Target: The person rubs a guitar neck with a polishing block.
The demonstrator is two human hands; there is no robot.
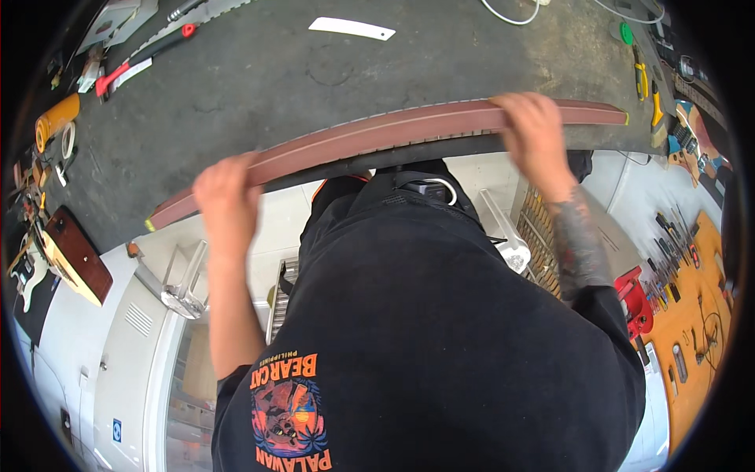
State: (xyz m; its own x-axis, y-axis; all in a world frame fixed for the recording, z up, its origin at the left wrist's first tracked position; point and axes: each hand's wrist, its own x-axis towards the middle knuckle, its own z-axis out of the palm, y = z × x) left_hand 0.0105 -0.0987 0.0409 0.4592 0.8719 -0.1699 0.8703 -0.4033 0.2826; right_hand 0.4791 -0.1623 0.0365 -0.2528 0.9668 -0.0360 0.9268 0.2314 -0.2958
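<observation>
A long, slim reddish-brown bar [377, 132] with yellow-green ends lies across the near edge of the dark workbench [259, 86]. Small dark tick-like marks show along part of its near edge. My left hand [226, 189] is wrapped over the bar toward its left end, slightly blurred. Farther right, my right hand [533, 130] grips it from above, with a short length of bar sticking out beyond. The undersides of both hands are hidden.
A white blade-shaped strip [351, 28] lies on the far bench. Left are a red-handled tool [145, 63], an orange roll [57, 122] and a brown wooden board [79, 250]. Yellow-handled pliers [641, 79] lie right; tools hang on an orange board [692, 315].
</observation>
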